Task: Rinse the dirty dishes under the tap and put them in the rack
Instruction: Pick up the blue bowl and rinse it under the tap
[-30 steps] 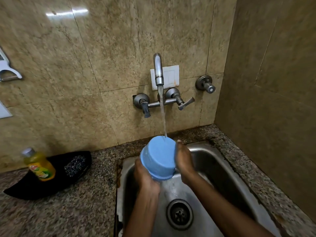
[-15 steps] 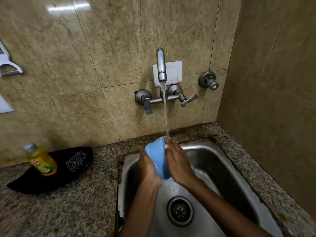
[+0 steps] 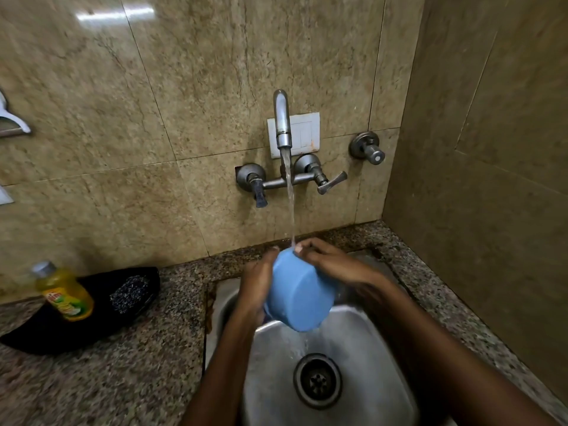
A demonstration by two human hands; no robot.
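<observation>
Head view, the only one on offer: a round blue plastic bowl [image 3: 299,295] sits between both hands over the stainless steel sink [image 3: 362,358], tipped so its flat base faces the camera and down toward five o'clock, its mouth turned away toward eleven o'clock and hidden; so the bowl's axis runs from the near right up to the far left; the left hand [image 3: 256,284] cups the bowl's nine o'clock side, fingers curled round the wall; the right hand [image 3: 332,262] lies over the rim at one o'clock, fingertips at the spot where the stream from the curved chrome wall tap [image 3: 282,118] lands; both hands touch the bowl, neither is nearer; water runs off the low edge toward the round metal drain [image 3: 317,380] at six o'clock; my read is that the rinse is mid-way; no rack shows anywhere, so which way the bowl must travel I cannot tell; at nine o'clock on the speckled granite counter [image 3: 123,373] stand a yellow dish-soap bottle [image 3: 64,292] and a dark scrubber on a black tray [image 3: 92,315], well apart from the sink; the tiled side wall crowds three o'clock, so a leftward exit looks freer.
</observation>
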